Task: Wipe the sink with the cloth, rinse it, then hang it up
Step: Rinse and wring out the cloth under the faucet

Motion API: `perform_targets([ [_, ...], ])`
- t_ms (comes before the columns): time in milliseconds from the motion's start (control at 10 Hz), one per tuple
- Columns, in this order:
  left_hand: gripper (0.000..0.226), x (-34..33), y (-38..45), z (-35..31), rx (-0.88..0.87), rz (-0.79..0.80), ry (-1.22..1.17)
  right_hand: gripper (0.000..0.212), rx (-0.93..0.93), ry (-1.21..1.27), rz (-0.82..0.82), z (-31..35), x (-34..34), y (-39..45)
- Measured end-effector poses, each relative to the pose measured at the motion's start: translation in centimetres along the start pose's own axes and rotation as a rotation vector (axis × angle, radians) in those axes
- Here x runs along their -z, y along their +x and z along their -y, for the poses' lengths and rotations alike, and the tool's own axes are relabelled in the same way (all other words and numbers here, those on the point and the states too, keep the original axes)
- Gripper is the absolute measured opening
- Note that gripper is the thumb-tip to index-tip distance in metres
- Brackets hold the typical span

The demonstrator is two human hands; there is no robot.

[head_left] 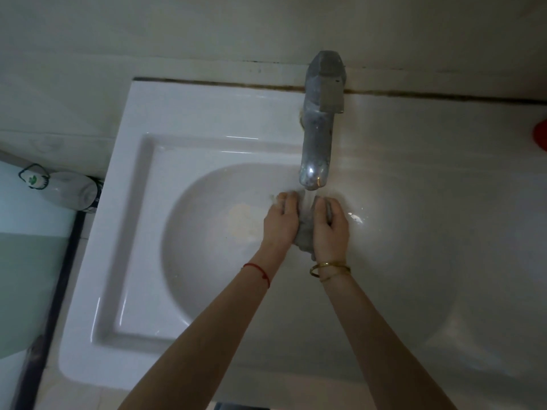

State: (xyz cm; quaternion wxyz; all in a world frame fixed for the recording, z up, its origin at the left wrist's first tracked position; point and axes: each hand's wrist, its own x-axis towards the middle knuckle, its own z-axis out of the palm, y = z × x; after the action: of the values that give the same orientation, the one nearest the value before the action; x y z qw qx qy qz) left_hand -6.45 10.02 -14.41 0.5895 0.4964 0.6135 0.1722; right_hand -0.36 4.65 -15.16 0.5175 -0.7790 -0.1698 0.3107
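Two hands (305, 224) grip a seemingly sodden grey cloth (306, 232) under the chrome tap (318, 137).

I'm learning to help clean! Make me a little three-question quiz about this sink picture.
1. True or false: both hands grip the cloth.
2. Pick one. The cloth is: A) hung up, B) under the running tap, C) lying on the sink rim.
3. Which wrist wears the red string, and what is on the other wrist?

Key
1. True. The left hand and the right hand hold it between them.
2. B. Water runs from the spout onto the cloth, over the bowl.
3. The left wrist has the red string; the right wears gold bangles.
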Motion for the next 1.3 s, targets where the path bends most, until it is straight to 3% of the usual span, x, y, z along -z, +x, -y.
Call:
perform_targets([
  [100, 0.045, -0.6, -0.3, -0.2, 0.206, -0.021, -0.16, 0.044, 0.076, -0.078, -0.023, 1.1, -1.1, -0.4],
  [200, 0.043, -0.8, -0.5, -0.5, 0.288, -0.052, -0.279, 0.051, 0.153, -0.177, -0.09, 1.5, -1.5, 0.1],
  [300, 0.036, -0.6, -0.4, -0.7, 0.204, -0.104, -0.228, 0.051, -0.01, -0.115, -0.031, 2.0, -1.5, 1.4],
  [400, 0.037, -0.1, -0.4, -0.7, -0.011, -0.086, -0.031, 0.026, -0.419, 0.056, 0.07, 1.3, -2.0, 2.7],
  [500, 0.037, 0.1, -1.1, -0.7, -0.206, -0.041, 0.038, 0.055, -0.6, 0.271, 0.127, -1.0, -1.6, 3.9],
  [600, 0.027, 0.4, -0.8, -0.5, -0.129, -0.07, -0.02, 0.044, -0.456, 0.105, 0.044, 0.4, -0.2, 3.5],
  [700, 0.022, 0.1, 0.3, 0.0, 0.064, -0.005, -0.082, 0.035, 0.047, -0.088, -0.087, 2.4, 0.5, -0.1],
  [800, 0.035, -0.2, -0.5, 0.1, 0.255, 0.145, -0.229, 0.032, 0.41, -0.204, 0.003, 2.5, 0.1, -2.8],
  [900, 0.035, -0.3, -1.8, -0.4, 0.286, 0.185, -0.317, 0.043, 0.355, -0.207, -0.016, 2.1, 0.1, -0.1],
  [1000, 0.027, -1.0, -1.4, -0.8, 0.204, 0.109, -0.283, 0.045, 0.217, -0.215, -0.112, 2.7, -0.3, 1.4],
  [1100, 0.03, -0.9, -0.6, -0.5, 0.141, -0.005, -0.264, 0.041, 0.448, -0.315, -0.139, 2.6, -0.7, -0.4],
  [1200, 0.03, -0.3, -0.8, -0.6, 0.14, -0.028, -0.209, 0.048, 0.216, -0.198, -0.074, 1.6, -0.1, 0.5],
  [1300, 0.021, -0.1, -1.3, -1.1, 0.089, 0.015, -0.244, 0.056, -0.321, -0.118, 0.06, 0.6, 0.5, 2.3],
])
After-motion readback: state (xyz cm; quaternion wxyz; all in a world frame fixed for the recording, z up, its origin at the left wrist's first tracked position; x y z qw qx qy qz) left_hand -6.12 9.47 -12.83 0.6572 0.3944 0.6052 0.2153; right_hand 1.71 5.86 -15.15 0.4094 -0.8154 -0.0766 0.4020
